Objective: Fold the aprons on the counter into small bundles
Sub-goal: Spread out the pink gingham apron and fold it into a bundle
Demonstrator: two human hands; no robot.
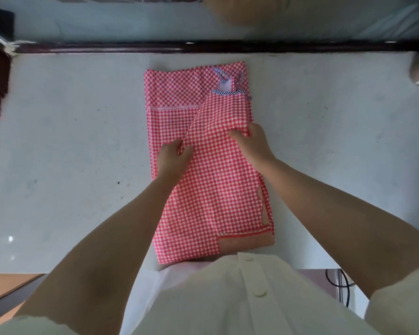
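Pale, matte desk (70, 141) stretched wide, with a dark glossy rail (131, 47) along its far edge. On its middle lay a red-and-white gingham apron (215, 189), thin cloth folded into a long narrow strip, navy-striped trim (224, 92) at the far end. The left hand (173, 158) held its grip pinched on a fold at the left edge; the right hand (252, 141) pinched bunched cloth at the right edge.
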